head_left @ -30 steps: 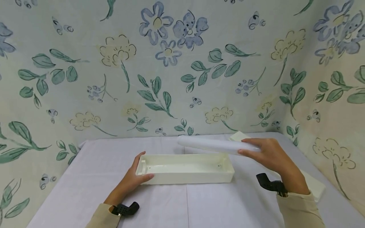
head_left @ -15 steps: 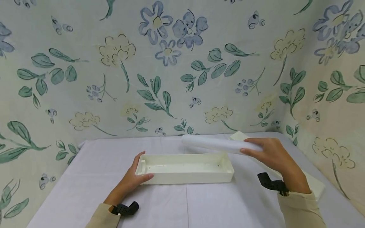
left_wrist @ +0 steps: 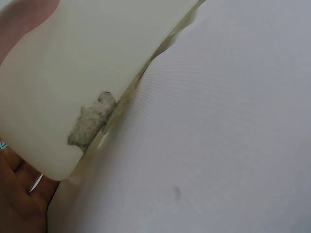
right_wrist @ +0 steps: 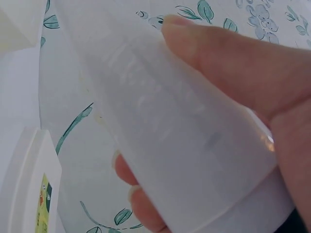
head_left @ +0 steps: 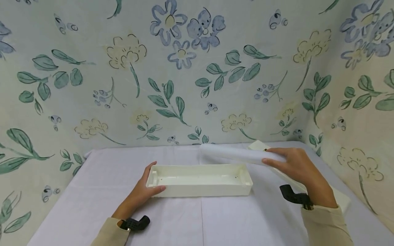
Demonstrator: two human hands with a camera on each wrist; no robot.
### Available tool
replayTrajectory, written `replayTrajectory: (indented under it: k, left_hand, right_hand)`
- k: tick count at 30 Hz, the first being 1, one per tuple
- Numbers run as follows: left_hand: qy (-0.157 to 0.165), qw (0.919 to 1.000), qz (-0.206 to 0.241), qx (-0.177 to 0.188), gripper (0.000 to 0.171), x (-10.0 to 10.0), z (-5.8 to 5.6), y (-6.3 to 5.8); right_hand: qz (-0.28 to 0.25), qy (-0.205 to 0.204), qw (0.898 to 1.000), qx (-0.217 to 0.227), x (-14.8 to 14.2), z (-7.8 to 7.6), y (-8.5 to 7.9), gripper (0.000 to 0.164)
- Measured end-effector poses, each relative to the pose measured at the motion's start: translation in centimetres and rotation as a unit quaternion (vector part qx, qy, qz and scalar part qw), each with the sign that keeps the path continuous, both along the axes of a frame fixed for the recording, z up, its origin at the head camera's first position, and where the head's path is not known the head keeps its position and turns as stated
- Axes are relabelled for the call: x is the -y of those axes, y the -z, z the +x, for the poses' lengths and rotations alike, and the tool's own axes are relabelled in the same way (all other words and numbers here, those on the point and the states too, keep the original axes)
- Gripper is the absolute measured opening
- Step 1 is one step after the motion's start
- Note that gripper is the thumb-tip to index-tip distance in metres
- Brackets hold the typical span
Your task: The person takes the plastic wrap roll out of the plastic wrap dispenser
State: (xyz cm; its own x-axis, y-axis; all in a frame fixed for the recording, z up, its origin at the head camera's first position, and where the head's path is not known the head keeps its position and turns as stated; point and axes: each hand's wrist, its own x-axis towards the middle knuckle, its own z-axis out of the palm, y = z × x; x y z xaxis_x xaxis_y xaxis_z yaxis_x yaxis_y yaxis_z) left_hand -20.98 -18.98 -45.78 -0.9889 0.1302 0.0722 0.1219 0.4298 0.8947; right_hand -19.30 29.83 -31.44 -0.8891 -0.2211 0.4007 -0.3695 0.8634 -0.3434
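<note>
My left hand (head_left: 138,193) grips the left end of a long cream open-topped box (head_left: 200,190), thumb on its front wall and fingers behind. In the left wrist view the box wall (left_wrist: 97,58) has a grey, ragged patch near its lower edge. My right hand (head_left: 295,165) holds the right end of a white roll (head_left: 231,152), which looks like plastic wrap, above the table behind the box. Up close in the right wrist view, the roll (right_wrist: 165,126) is glossy and wrinkled, with thumb on one side and fingertips on the other. No contents show in the box.
A long cream lid-like piece (head_left: 340,200) lies slantwise on the right of the table, partly behind my right arm. A white piece with a yellow-green label (right_wrist: 43,194) shows in the right wrist view. A white cloth (head_left: 172,222) covers the table; floral fabric (head_left: 184,85) stands behind.
My right hand has drifted slightly to the right with the roll, away from the box's middle. My left hand and the box stay in place.
</note>
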Motion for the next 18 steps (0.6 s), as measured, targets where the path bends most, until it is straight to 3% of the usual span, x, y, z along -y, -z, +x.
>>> replayTrajectory:
  k: [18]
  left_hand:
    - [0.005, 1.0000, -0.004, -0.005, 0.098, 0.1, -0.4, 0.1]
  right_hand:
    - [0.001, 0.038, 0.999, 0.032, -1.2, 0.0, -0.1, 0.057]
